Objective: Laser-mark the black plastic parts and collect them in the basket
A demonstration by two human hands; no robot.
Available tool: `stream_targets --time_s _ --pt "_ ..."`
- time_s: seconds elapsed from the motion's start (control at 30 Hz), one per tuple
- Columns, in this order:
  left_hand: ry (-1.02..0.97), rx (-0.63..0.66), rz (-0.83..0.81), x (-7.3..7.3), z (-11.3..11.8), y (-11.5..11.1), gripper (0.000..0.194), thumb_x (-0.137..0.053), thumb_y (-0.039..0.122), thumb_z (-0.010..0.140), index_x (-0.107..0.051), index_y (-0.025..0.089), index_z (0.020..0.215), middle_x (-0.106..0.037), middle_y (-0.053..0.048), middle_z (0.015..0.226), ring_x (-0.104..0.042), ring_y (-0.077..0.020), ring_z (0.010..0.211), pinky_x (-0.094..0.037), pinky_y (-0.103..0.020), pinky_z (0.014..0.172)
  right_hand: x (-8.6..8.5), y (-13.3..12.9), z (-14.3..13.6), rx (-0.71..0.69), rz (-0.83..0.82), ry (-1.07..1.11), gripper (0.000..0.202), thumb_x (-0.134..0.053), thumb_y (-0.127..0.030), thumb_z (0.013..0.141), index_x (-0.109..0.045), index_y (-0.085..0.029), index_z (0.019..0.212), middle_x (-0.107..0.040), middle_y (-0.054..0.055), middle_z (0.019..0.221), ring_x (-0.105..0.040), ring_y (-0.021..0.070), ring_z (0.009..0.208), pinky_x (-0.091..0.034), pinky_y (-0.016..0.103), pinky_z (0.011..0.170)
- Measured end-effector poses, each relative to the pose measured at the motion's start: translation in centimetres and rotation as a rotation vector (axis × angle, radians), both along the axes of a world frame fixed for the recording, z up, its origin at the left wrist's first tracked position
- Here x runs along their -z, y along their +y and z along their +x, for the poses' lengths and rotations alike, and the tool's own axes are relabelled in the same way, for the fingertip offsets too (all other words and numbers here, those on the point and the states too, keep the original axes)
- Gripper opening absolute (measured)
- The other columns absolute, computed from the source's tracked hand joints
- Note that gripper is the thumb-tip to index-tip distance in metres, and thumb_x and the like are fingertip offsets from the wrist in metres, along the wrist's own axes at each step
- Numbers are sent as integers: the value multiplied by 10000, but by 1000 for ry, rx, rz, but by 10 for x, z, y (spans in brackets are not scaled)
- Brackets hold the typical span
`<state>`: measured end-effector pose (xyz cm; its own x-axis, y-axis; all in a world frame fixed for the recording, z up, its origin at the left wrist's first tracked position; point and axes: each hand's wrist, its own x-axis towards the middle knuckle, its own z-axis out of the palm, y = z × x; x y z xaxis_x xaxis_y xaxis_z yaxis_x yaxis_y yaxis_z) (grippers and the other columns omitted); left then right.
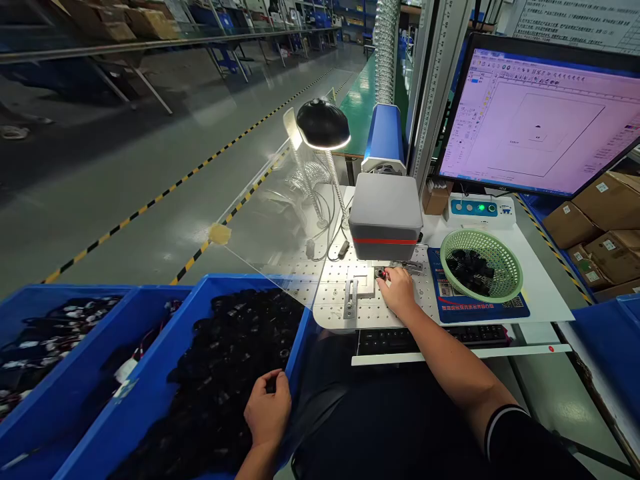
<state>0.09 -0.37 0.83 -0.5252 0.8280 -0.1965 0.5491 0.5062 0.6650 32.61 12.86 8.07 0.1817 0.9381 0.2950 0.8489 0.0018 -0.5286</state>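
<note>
Right hand (397,290) is reaching onto the white holed plate (330,303), fingertips closing on a small black part (381,273); the part is sitting at the near edge of the grey box (385,210), just right of a pale square frame (367,283). Left hand (270,407) is hovering over the near-left blue bin (295,357) of black parts (235,347), fingers curling toward the thumb; cannot tell whether they are closing fully or gripping anything, view too dark there. Green basket (510,267) is standing right of the plate on a blue mat (450,307), holding more black pieces (470,272). Desk lamp (324,125) is glowing far left of the box, screen (545,120) is showing a drawing far right, keyboard (390,341) is lying below the plate on the near side.
</note>
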Motion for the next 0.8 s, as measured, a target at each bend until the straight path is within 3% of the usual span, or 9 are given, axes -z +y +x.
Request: stream_targets --time_s 0.2,0.43,0.6,0.8 --pt "-18 -13 -27 -1 1 -2 255 -517 441 807 -618 243 932 -547 9 511 -610 -271 672 -441 -383 739 -2 -27 8 -20 5 40 248 -655 -294 887 -679 -184 1109 -665 74 942 -593 252 922 -487 394 858" --pt "-48 -17 -38 -3 3 -1 271 -521 446 807 -627 235 940 -528 20 501 -595 -256 627 -436 -374 707 -6 -114 19 -140 104 77 187 -578 -291 943 -664 -199 1081 -670 66 909 -608 231 870 -515 401 823" --pt "-20 -18 -25 1 3 -1 283 -517 443 817 -633 224 952 -511 20 497 -602 -260 653 -443 -384 739 -9 -170 23 -241 30 110 204 -563 -280 966 -681 -246 1129 -724 88 1047 -662 260 1004 -546 456 917" --pt "-19 -15 -43 -2 4 -1 286 -519 429 815 -639 217 966 -524 18 518 -591 -255 635 -445 -388 729 0 -194 32 -318 -67 118 284 -576 -254 945 -685 -259 1206 -738 89 1138 -690 262 1079 -564 474 971"
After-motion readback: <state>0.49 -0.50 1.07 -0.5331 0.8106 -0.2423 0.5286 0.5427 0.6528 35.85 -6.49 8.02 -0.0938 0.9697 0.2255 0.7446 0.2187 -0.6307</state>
